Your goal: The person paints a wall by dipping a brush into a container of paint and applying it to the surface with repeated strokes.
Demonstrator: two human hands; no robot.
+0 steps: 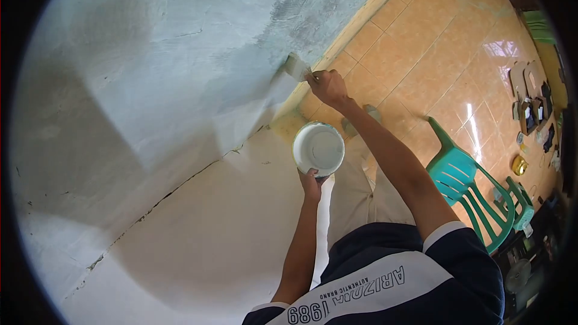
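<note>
My left hand (311,184) grips the near rim of a round white paint tub (319,147), thumb over the edge. The tub's mouth faces me, and its inside is whitish. My right hand (329,86) is closed around the handle of a wide paintbrush (297,67), most of the handle hidden in the fist. The bristles are against the wall (180,42), or very close to it, just above its pale bottom border. Around the brush the wall is patchy blue-grey, with a darker rough area further along.
A long crack (162,197) runs along the wall. Orange floor tiles (415,54) lie to the right. A green plastic chair (460,171) stands beside my right arm. Beyond it are a golden pot (519,165) and a cardboard box (533,114) with small items.
</note>
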